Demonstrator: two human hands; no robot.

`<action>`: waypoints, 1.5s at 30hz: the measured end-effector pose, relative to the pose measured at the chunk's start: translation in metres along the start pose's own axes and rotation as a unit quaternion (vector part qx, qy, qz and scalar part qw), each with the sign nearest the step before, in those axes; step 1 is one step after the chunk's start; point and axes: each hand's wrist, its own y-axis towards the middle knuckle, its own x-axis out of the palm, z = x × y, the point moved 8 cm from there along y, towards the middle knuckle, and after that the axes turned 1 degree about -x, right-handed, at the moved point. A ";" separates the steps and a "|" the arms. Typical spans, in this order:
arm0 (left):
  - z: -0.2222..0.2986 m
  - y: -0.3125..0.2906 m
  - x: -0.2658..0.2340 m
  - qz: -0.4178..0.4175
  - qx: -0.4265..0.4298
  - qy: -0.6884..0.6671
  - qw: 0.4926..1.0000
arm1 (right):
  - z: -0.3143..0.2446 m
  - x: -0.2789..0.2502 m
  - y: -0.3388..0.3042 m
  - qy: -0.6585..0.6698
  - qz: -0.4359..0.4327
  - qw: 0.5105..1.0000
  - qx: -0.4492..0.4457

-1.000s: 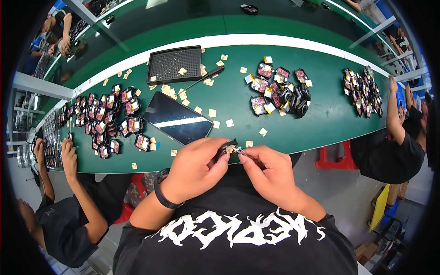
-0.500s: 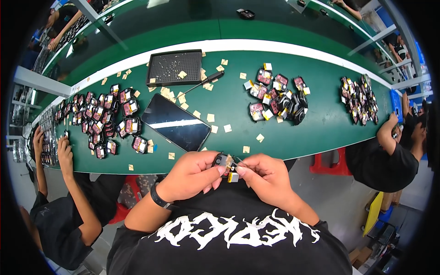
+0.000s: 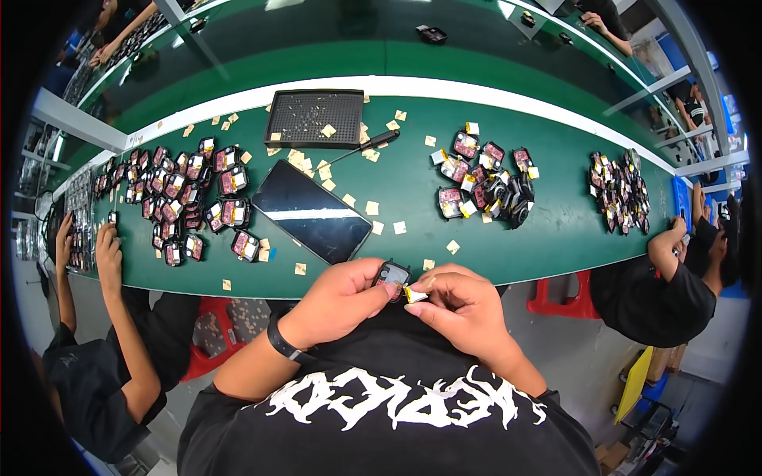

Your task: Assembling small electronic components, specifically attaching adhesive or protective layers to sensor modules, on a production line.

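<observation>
Drawn nearer the chest than 1 second ago: left hand point(image 3: 337, 301) gripping small black module point(image 3: 391, 277), right hand point(image 3: 460, 309) pinching yellowish sticker point(image 3: 414, 295) beside it, near bench point(image 3: 556, 230) edge.

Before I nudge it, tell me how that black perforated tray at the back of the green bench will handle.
The black perforated tray looks flat and rigid, so it would probably slide rather than tip. Its grid of holes suggests it is light for its size. A beige square lies loose on it and may slip off if it is jerked.
</observation>
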 end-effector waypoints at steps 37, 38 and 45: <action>0.011 -0.003 0.005 0.011 0.104 0.364 0.926 | 0.040 0.008 0.005 0.006 0.069 0.990 0.121; 0.012 -0.005 0.007 0.000 0.116 0.361 0.925 | 0.038 0.006 0.007 0.007 0.070 0.990 0.122; 0.014 -0.013 0.008 -0.042 0.157 0.376 0.912 | 0.048 0.024 0.006 0.145 -0.004 0.959 0.244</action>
